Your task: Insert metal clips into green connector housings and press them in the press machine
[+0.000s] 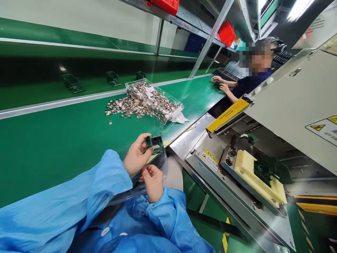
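Note:
My left hand (138, 154) is closed around a dark green plastic housing (156, 143), held up over the near edge of the green bench. Just below it, my right hand (152, 181) has thumb and fingers pinched together, and what is between the fingertips is too small to make out. Clear plastic sheeting (129, 196) lies across my lap under both hands. Beyond my hands, a clear plastic box (177, 111) rests tilted on the bench, full of small shiny metal pieces (126, 106) that also spread out in a heap on its left.
A press machine (210, 158) with a cream fixture (252, 175) holding a dark part stands close on my right. Several dark green housings (71, 82) sit on the strip behind the metal rail (63, 102). A co-worker (252, 75) handles a dark part farther along the bench.

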`<state>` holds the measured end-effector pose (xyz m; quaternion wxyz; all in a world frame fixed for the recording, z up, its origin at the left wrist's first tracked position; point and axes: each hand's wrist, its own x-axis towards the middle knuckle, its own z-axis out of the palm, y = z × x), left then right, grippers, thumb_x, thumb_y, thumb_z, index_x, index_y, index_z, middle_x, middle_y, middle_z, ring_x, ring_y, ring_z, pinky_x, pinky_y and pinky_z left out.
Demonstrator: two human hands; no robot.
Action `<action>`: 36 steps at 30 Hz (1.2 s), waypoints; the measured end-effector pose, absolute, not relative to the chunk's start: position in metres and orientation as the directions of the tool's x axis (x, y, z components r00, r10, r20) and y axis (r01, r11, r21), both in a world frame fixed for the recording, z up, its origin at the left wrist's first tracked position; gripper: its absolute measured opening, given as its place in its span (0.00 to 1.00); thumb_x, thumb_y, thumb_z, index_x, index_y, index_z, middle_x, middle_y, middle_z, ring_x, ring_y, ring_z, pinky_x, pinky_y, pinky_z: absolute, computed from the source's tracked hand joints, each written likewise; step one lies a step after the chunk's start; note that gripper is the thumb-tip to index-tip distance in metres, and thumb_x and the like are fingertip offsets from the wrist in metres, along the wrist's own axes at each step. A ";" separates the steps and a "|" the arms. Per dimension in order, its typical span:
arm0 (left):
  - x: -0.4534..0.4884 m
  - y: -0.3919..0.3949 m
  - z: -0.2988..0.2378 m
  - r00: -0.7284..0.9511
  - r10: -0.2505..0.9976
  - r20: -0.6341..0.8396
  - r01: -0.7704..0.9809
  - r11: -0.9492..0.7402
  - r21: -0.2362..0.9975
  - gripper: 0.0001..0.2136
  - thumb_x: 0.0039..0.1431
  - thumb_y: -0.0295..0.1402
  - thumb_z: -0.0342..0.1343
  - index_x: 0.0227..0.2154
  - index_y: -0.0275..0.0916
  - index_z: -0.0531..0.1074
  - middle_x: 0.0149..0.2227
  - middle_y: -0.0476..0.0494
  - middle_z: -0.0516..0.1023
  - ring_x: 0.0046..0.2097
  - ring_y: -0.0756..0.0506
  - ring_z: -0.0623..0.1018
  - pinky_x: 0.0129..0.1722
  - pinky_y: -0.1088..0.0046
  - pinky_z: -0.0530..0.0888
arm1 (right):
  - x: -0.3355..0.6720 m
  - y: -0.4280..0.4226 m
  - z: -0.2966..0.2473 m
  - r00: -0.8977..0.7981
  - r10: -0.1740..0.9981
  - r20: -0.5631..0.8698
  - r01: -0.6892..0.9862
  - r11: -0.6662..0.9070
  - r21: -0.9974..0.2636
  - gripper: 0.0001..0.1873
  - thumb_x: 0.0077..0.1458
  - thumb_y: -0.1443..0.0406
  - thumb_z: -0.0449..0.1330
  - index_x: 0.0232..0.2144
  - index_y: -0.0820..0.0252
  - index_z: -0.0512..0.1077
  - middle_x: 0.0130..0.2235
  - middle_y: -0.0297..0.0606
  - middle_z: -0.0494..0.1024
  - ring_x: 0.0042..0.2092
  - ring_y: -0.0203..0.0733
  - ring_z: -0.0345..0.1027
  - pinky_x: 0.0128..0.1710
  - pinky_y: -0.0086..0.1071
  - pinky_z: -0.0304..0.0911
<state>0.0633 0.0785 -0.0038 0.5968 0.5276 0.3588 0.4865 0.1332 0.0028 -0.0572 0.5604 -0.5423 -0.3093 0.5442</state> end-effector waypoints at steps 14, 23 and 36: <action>0.052 0.064 -0.002 0.412 0.910 -0.051 -0.319 0.197 0.927 0.24 0.48 0.32 0.63 0.48 0.37 0.61 0.40 0.42 0.79 0.44 0.43 0.79 0.41 0.70 0.74 | 0.121 -0.007 -0.070 0.292 0.949 -0.121 -0.214 -0.058 -0.975 0.19 0.53 0.48 0.58 0.28 0.59 0.68 0.26 0.35 0.70 0.29 0.40 0.63 0.30 0.31 0.62; 0.057 0.059 -0.008 0.354 0.933 -0.057 -0.273 0.161 0.949 0.21 0.49 0.28 0.60 0.45 0.38 0.60 0.38 0.45 0.79 0.41 0.47 0.78 0.40 0.76 0.71 | 0.121 -0.015 -0.086 0.256 0.966 0.040 0.001 0.041 -0.999 0.19 0.62 0.53 0.49 0.32 0.59 0.72 0.29 0.38 0.72 0.36 0.45 0.68 0.38 0.34 0.64; 0.053 0.086 -0.001 0.260 0.965 0.027 -0.282 0.049 0.958 0.23 0.46 0.36 0.63 0.42 0.39 0.60 0.36 0.46 0.77 0.38 0.46 0.79 0.37 0.74 0.74 | 0.194 0.006 -0.090 0.122 0.984 -0.129 0.367 -0.165 -0.915 0.13 0.47 0.58 0.65 0.18 0.60 0.75 0.16 0.32 0.70 0.19 0.35 0.59 0.19 0.27 0.53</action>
